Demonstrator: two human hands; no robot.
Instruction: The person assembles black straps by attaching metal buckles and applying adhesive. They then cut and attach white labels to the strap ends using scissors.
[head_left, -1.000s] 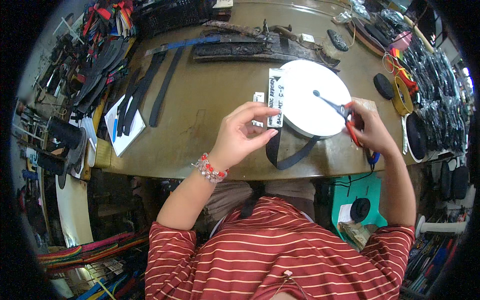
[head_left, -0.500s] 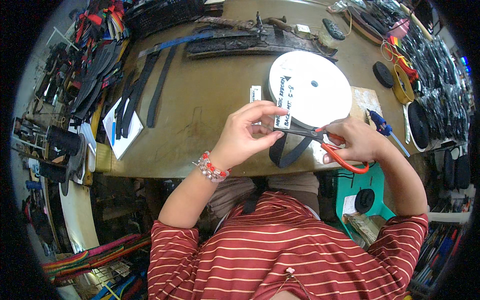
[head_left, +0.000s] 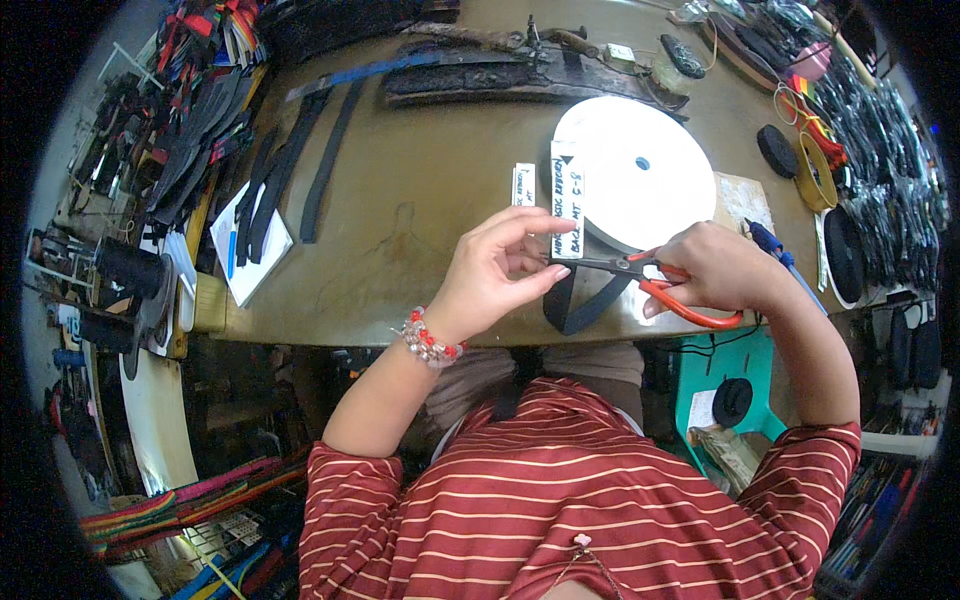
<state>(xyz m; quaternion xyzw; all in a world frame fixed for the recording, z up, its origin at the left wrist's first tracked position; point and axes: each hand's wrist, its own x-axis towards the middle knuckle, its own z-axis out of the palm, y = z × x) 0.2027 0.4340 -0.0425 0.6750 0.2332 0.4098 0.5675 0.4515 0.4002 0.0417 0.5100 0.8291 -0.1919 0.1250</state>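
My left hand (head_left: 488,272), with a beaded bracelet at its wrist, pinches a white paper label (head_left: 567,165) with handwriting on it. The label stands up from the fingers and overlaps the left edge of a large white reel (head_left: 660,195). In my right hand (head_left: 715,262) is a pair of scissors with orange-red handles (head_left: 695,308). Their dark blades point left and reach the label's lower end beside my left thumb. Below the blades a black elastic band (head_left: 580,318) loops down over the table's front edge. A second white label (head_left: 524,184) lies behind my left hand.
Black straps (head_left: 318,180) and a white pad (head_left: 272,255) with a blue pen lie at left. Dark bars cross the back. At right are a blue glue gun (head_left: 768,238), a yellow tape roll (head_left: 817,170) and stacked plastic packs. A green stool (head_left: 740,350) stands below the table edge.
The whole view has shifted a little. The label has moved slightly left against the reel. My right hand's fingers have closed further around the scissors, and the handles sit closer together.
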